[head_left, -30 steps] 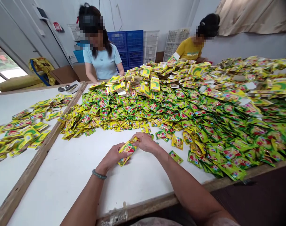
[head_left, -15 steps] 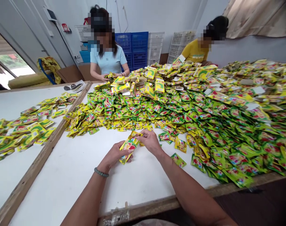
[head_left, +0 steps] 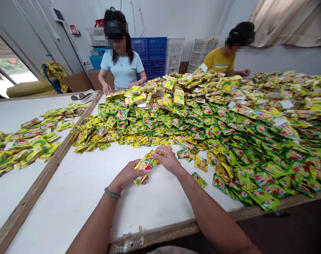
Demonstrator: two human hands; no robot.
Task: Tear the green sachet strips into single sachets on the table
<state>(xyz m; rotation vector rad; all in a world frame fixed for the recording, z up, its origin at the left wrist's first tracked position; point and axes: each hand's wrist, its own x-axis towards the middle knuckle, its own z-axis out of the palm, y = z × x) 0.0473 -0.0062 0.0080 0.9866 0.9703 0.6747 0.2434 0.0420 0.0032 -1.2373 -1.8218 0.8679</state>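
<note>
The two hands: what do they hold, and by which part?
The left hand grips a yellow box around its lower half; the right hand is at its upper end, hold unclear.

Even, bright light; opening, upper left, overexposed. Faint soft shadows on bench, lower centre; lower-right corner dark. Wide-angle stretching toward edges; two heads pixelated.

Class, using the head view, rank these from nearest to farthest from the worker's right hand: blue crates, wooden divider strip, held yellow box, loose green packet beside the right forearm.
1. Yellow box: at the right hand.
2. Loose green packet: lying to the right.
3. Wooden divider strip: off to the left.
4. Blue crates: far back, stacked.
</note>
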